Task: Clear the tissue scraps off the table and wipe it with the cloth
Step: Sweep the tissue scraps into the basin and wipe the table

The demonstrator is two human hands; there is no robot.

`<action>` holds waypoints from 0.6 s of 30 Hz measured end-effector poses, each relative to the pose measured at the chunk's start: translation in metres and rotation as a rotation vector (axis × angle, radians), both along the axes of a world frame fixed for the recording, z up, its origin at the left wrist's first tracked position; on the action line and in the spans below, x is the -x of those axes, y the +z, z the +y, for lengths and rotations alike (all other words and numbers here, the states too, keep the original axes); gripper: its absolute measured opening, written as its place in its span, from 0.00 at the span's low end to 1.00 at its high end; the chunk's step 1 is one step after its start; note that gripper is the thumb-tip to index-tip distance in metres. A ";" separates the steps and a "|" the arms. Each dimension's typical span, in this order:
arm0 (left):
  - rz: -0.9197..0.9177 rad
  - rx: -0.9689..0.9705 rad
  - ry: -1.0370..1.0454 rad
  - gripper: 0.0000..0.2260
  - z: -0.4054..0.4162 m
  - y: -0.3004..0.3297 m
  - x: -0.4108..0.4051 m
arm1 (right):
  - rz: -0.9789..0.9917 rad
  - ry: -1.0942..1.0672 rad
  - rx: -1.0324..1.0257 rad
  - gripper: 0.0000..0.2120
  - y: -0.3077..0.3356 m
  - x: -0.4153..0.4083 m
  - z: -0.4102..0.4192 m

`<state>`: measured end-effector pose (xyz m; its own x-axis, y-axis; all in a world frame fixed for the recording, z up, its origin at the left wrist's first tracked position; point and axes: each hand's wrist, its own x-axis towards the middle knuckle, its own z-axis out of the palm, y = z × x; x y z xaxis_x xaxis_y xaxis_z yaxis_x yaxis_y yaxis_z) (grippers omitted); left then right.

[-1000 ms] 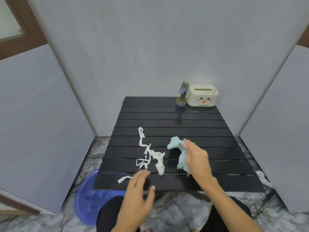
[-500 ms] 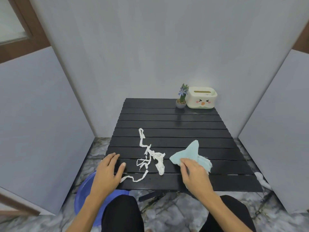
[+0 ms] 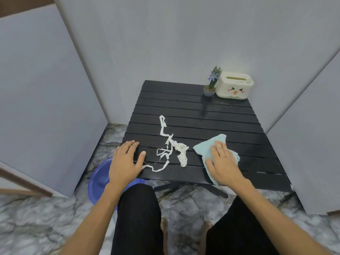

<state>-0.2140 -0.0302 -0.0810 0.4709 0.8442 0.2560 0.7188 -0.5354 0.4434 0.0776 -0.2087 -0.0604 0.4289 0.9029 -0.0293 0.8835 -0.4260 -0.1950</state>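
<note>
White tissue scraps (image 3: 181,153) lie in torn strips and a crumpled wad on the near left half of the black slatted table (image 3: 193,111). My left hand (image 3: 125,162) rests flat and empty on the table's near left corner, its thumb close to the end of one strip. A light blue cloth (image 3: 203,148) is spread on the near right part of the table. My right hand (image 3: 222,161) presses down on it with the fingers stretched out, covering most of it.
A small potted plant (image 3: 211,86) and a cream tissue box (image 3: 234,87) with a face stand at the far right corner. A blue basin (image 3: 99,179) sits on the marble floor under the near left corner. Grey panels close in the table on three sides.
The cloth has come down from hanging bunched in my right hand to lying flat under my palm. My left hand moved left to the table corner and settled flat.
</note>
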 end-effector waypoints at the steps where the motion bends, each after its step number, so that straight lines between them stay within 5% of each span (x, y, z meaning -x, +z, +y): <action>1: -0.002 0.004 -0.001 0.24 -0.001 0.001 0.000 | -0.027 -0.013 0.039 0.36 0.000 0.003 0.002; 8: -0.045 0.012 0.011 0.22 -0.003 0.003 0.001 | 0.006 -0.160 -0.147 0.30 -0.012 0.010 0.015; 13: -0.058 0.005 0.027 0.21 -0.005 0.003 0.000 | 0.134 -0.189 -0.283 0.17 -0.012 0.012 0.027; 18: -0.058 0.027 0.033 0.22 -0.005 0.003 0.000 | 0.266 -0.267 -0.369 0.23 -0.008 0.028 0.041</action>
<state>-0.2142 -0.0352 -0.0779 0.4279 0.8659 0.2592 0.7085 -0.4994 0.4986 0.0499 -0.1676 -0.0685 0.6665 0.7340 0.1305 0.6530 -0.4903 -0.5773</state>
